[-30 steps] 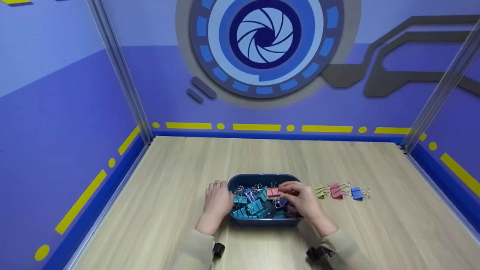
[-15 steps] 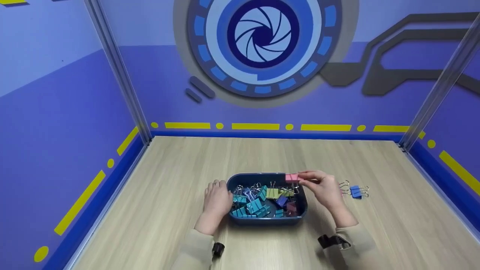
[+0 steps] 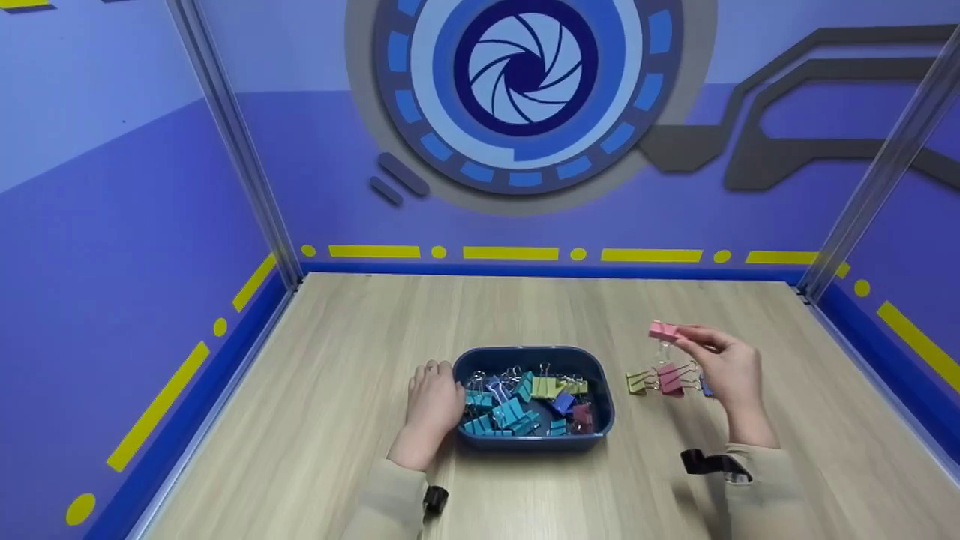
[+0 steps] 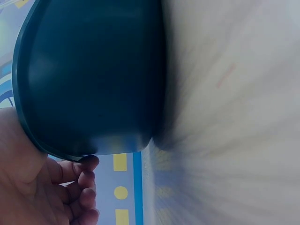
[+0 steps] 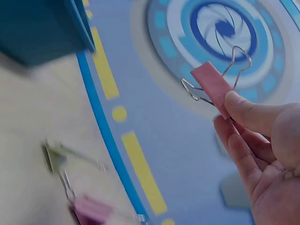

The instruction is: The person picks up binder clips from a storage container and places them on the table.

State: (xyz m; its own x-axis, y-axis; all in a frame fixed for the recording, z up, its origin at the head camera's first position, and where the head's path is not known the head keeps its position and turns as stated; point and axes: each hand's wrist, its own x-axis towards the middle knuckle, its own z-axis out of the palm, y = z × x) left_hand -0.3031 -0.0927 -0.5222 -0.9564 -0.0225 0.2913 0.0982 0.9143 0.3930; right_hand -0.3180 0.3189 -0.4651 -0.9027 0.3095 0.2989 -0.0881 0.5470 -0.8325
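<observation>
Blue-violet walls (image 3: pixel 300 180) stand beyond and to both sides of my landmark, the dark blue bin (image 3: pixel 534 444), and the back one carries a big round emblem (image 3: pixel 439 82), with yellow dashes and dots (image 3: pixel 511 253) along its foot. Under the bin spreads a pale wood-grain table (image 3: pixel 375 322). At the bin's left end my left hand (image 3: pixel 436 397) holds the rim, its fingers bent on the outside and the thumb mostly hidden behind the edge. To the right of the bin my right hand (image 3: pixel 731 371) is raised over the table, thumb and forefinger pinching one end of a pink clip (image 5: pixel 212 86), the other fingers loosely bent. Teal clips (image 3: pixel 510 412) fill the bin's left part; toward its right lie yellow-green clips (image 3: pixel 544 387), a dark blue clip (image 3: pixel 563 403) and a dark red clip (image 3: pixel 582 417). On the table just right of the bin sits a lime clip (image 3: pixel 636 384), then a rose clip (image 3: pixel 670 380), then a blue clip (image 3: pixel 706 386) partly covered by my right hand. My pink clip hangs in the air above these, clear of the bin, its wire handles pointing down
</observation>
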